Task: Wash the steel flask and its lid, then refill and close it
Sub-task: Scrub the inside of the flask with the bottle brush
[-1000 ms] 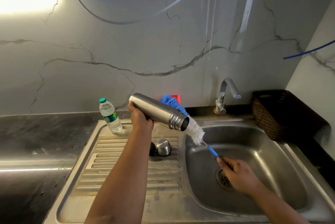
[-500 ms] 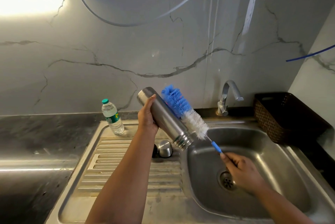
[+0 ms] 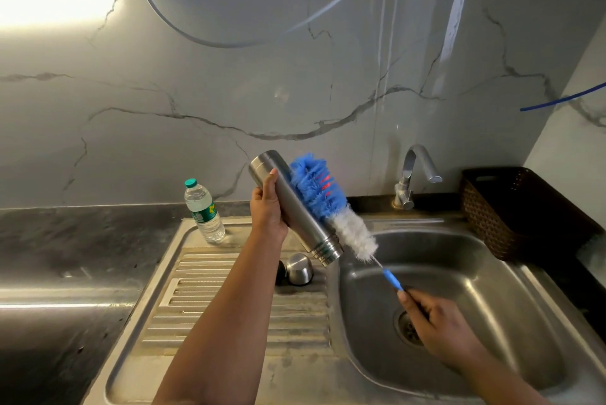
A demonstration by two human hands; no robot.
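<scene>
Water bottle [image 3: 204, 210] label green, unreadable; flask [image 3: 295, 208] unmarked.

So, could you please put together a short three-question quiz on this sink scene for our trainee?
1. True or false: the bottle brush is inside the steel flask.
2. Which hand holds the brush handle? A) left hand B) right hand C) neither
3. Fill in: the flask's lid lies on the ______ beside the sink basin.

Key:
1. False; the bristles lie against the flask's outside wall.
2. B; the left hand grips the flask, mouth tilted down toward the basin.
3. Drainboard.
</scene>
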